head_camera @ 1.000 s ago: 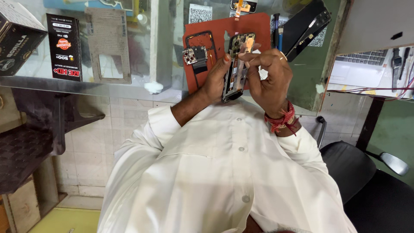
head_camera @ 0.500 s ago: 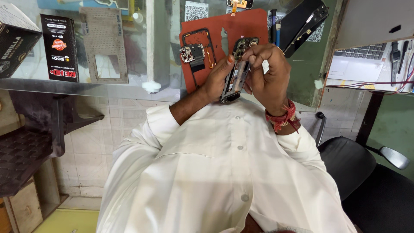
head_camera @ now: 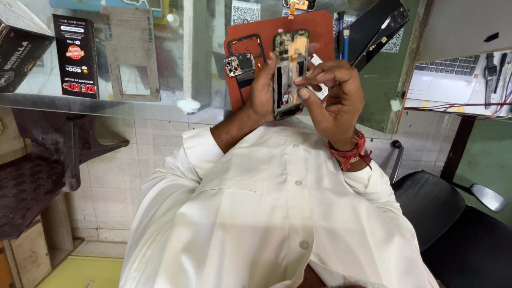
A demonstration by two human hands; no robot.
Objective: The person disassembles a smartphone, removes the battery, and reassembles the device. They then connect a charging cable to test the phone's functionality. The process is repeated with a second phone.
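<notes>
An opened phone body (head_camera: 289,74) with its circuit board exposed is upright in front of my chest, gripped along its left edge by my left hand (head_camera: 262,90). My right hand (head_camera: 333,93), with red thread at the wrist, has fingertips pinched on the phone's right edge, and a small white piece shows behind those fingers. An orange work mat (head_camera: 320,32) lies on the glass counter behind the phone. On the mat rest a black phone frame (head_camera: 246,45) and a small camera module part (head_camera: 233,65).
Glass counter (head_camera: 106,101) carries black boxes (head_camera: 74,56), a grey cut-out sheet (head_camera: 130,53), pens (head_camera: 341,34) and a black phone panel (head_camera: 381,29). A laptop (head_camera: 453,80) with red wires sits at right. Black chair (head_camera: 453,218) lower right; dark shelf (head_camera: 32,181) at left.
The phone has turned from a tilt to nearly upright. My right hand's fingers shifted down along its right edge. The view has shifted slightly.
</notes>
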